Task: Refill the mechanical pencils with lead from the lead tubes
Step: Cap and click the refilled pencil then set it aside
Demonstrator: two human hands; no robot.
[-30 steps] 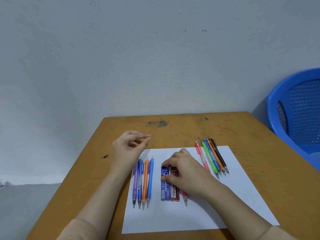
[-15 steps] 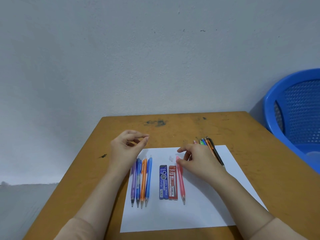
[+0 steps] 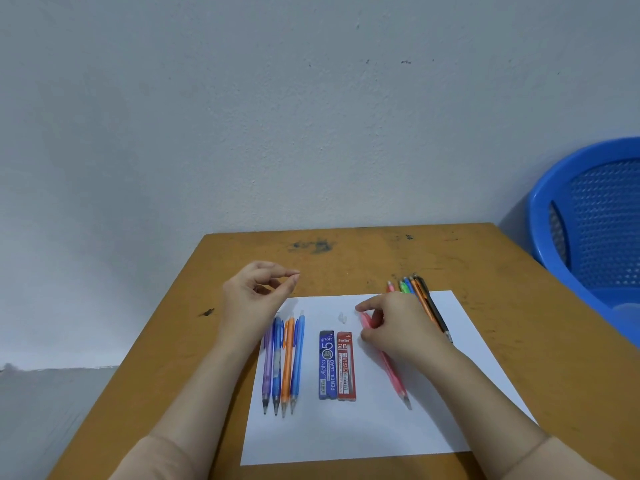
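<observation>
**A:** so where's the pink pencil (image 3: 389, 370)?

**B:** lying on the paper (image 3: 346, 434) under the right hand (image 3: 401, 330), tip toward the person, just right of the lead tubes (image 3: 337, 365). Right fingers curl onto its top end. Left hand (image 3: 252, 296) hovers farther off, pinched shut; can't tell if it holds anything.

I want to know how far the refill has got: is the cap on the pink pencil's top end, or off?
Probably off: two small clear pieces lie loose on the paper beside the pink pencil, whose top the right hand hides.
</observation>
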